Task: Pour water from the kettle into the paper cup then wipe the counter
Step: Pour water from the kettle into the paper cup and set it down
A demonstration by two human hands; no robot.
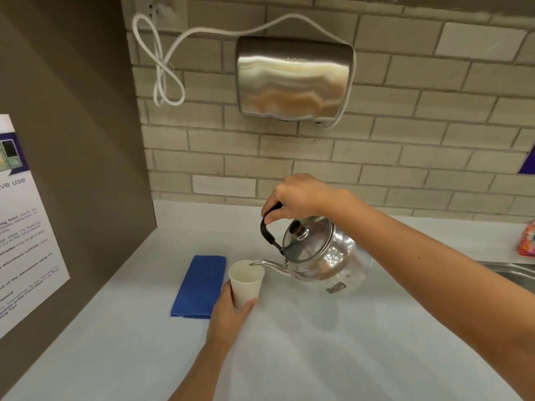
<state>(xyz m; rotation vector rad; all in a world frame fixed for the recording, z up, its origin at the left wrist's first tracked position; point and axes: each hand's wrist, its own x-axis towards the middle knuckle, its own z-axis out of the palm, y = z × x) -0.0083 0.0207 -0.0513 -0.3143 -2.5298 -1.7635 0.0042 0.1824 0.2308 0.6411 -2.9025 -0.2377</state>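
At frame centre we see the right hand (298, 198) with fingers closed around the black handle of the tilted kettle (321, 256), its spout over the paper cup (246, 280) gripped by the left hand (228, 314), blue cloth (199, 286) just left, bare worktop (318, 357) below.

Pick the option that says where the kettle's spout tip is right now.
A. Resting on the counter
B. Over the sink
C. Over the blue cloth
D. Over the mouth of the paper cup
D: the right hand tilts the kettle so its spout tip sits at the rim of the paper cup, which the left hand holds.
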